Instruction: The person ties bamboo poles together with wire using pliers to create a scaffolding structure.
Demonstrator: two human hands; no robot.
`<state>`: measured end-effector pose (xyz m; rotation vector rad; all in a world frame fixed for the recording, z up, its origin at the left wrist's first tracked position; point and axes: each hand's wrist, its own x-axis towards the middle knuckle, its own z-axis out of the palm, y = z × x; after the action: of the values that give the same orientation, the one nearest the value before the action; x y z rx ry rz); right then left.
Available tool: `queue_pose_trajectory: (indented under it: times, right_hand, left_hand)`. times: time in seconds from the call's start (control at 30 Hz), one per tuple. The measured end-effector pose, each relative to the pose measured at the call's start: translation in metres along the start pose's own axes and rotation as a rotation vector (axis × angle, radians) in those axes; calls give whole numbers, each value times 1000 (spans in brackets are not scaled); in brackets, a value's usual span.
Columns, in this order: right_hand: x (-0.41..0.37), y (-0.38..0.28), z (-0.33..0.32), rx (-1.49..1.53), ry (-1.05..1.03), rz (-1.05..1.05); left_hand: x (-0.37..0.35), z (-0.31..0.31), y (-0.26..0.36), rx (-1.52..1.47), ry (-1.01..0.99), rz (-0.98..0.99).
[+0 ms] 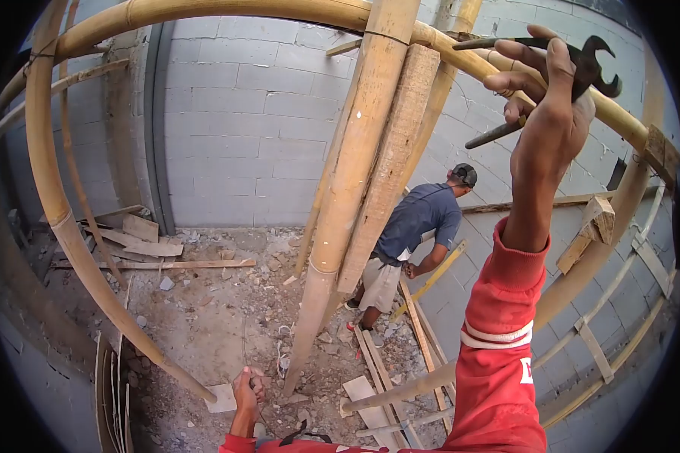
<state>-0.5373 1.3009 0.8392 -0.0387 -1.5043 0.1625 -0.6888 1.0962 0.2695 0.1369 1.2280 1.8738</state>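
My right hand (pixel 548 98), raised at the upper right in a red sleeve, holds a pair of dark pincers (pixel 593 68). The curved jaws point right and the two handles spread to the left, with my fingers between and around them. Just behind this hand runs a horizontal bamboo pole (pixel 461 54). Low in the view, near the bottom centre, my left hand (pixel 249 386) has its fingers curled in; whatever it may hold is too small to make out. A thick upright bamboo pole (pixel 347 181) stands between the hands, with a rough wooden post (pixel 397 151) against it.
A person (pixel 419 226) in a dark blue shirt and cap bends beside the grey block wall (pixel 242 113). Loose boards (pixel 140 234) lie at the left on rubble-strewn ground (pixel 211 302). More planks (pixel 423 340) lie below the person. A bamboo ladder (pixel 597 351) leans at the right.
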Motion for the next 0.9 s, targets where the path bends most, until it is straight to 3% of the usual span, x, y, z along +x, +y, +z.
queue_pose_trajectory:
  times: [0.17, 0.3, 0.37, 0.43, 0.47, 0.5, 0.57, 0.6, 0.7, 0.73, 0.87, 0.9]
  right_hand:
    - [69, 17, 45, 71, -268, 395]
    - [89, 52, 78, -310, -426, 580]
    - [86, 75, 82, -415, -402, 479]
    - [76, 60, 87, -751, -410, 285]
    - [78, 51, 86, -1008, -521, 395]
    - [78, 55, 79, -1017, -514, 403]
    - [74, 81, 60, -488, -722, 197]
    - [70, 105, 65, -296, -625, 259]
    - [63, 123, 54, -113, -702, 191]
    - [64, 91, 60, -357, -683, 387]
    - [54, 111, 50, -288, -679, 247]
    - [51, 109, 51, -287, -573, 236]
  left_hand:
    - [-4, -26, 12, -38, 56, -41]
    - [5, -46, 25, -3, 19, -15]
    - [6, -50, 40, 38, -25, -10]
    - [3, -49, 52, 72, -70, -4]
    - [2, -46, 58, 65, -98, -9]
    - [1, -44, 66, 62, -127, -14]
    - [-4, -36, 78, 93, -153, -21]
    - [-5, -30, 82, 111, -169, -20]
    - [-7, -18, 92, 134, -253, -51]
    - [-5, -18, 89, 135, -256, -54]
    - [-1, -8, 84, 131, -362, -81]
    - [-2, -4, 84, 121, -375, -113]
